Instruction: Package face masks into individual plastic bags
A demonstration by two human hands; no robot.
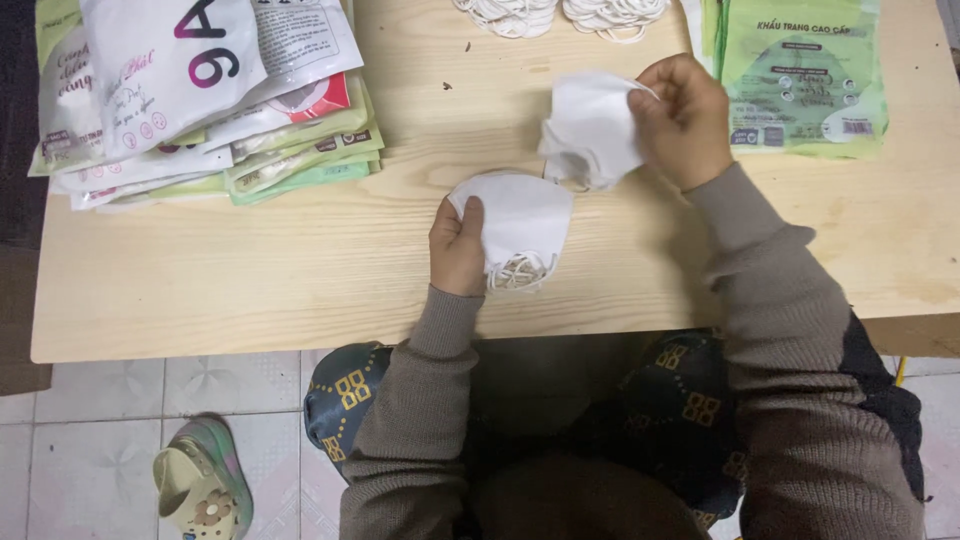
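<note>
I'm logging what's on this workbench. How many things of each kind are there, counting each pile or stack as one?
Folded white cloth face masks: 2, one in the left hand at, one in the right hand at
Stacks of flat printed packets: 2
Piles of white elastic loops: 2
Total: 6

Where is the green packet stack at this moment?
In the head view, the green packet stack lies at the table's far right corner, just beyond the right hand, which holds a white mask.

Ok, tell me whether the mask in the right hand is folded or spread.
Folded: the white face mask hangs flat, pinched at its edge by the right hand.
</note>
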